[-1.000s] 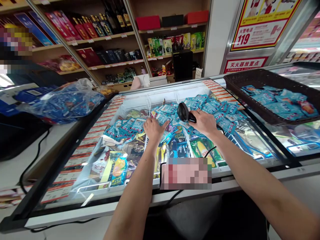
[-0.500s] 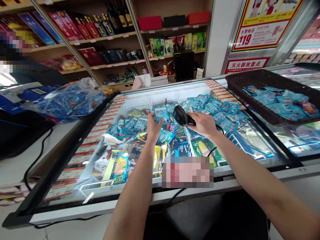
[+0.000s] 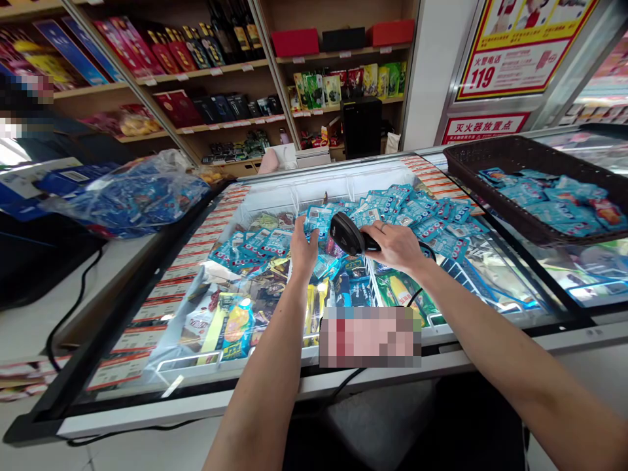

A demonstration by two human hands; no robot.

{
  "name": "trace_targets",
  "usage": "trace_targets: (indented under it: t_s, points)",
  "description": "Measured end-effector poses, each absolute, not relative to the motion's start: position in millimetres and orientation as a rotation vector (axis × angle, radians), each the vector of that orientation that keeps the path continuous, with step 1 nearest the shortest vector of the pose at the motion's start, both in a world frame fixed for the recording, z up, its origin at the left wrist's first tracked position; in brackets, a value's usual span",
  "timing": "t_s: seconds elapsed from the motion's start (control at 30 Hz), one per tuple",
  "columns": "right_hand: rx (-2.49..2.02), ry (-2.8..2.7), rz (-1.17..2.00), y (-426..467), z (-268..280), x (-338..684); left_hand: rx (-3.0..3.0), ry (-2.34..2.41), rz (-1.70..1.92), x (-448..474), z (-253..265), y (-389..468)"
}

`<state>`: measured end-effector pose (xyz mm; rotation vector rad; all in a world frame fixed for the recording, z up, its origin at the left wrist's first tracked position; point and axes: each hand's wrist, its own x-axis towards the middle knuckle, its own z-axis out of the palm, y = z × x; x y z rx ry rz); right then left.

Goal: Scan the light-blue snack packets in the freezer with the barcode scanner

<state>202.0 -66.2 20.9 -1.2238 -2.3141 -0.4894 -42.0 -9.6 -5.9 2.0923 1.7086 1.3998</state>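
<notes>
My left hand (image 3: 304, 247) is closed on a small blue snack packet (image 3: 316, 220), its printed back facing up, over the glass top of a chest freezer. In my right hand (image 3: 395, 245) is a black barcode scanner (image 3: 347, 234), fingers wrapped round its handle and its head tilted toward that packet. Many similar blue packets lie on the glass, in a large heap (image 3: 392, 204) behind and right of the scanner and a smaller group (image 3: 255, 247) left of my left hand. Ice cream packs (image 3: 238, 330) show through the glass beneath.
A brown basket (image 3: 471, 157) with more blue packets stands at the right. On the left are a clear plastic bag (image 3: 142, 190) of blue packs and a black cable (image 3: 81, 288). Shelves of bottles and boxes (image 3: 294, 44) line the back. A blurred patch covers the freezer's front edge.
The scanner has moved a little left and turned toward the packet. The packet in my left hand has shifted slightly and is tilted differently.
</notes>
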Motion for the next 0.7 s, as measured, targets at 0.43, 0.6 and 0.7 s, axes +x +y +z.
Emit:
trace_targets:
  t_s: [0.43, 0.6, 0.7]
  points:
    - [-1.213, -2.362, -0.484, -67.1, 23.5, 199.4, 2.180, 1.750, 1.303, -36.9, -1.7, -13.4]
    - [-1.217, -2.359, -0.506, -66.6, 22.8, 199.3, 2.186, 1.765, 1.283, -36.9, -1.7, -13.5]
    - [-1.218, -2.351, -0.511, -67.2, 23.1, 199.1, 2.182, 1.784, 1.271, -35.8, -1.4, -13.7]
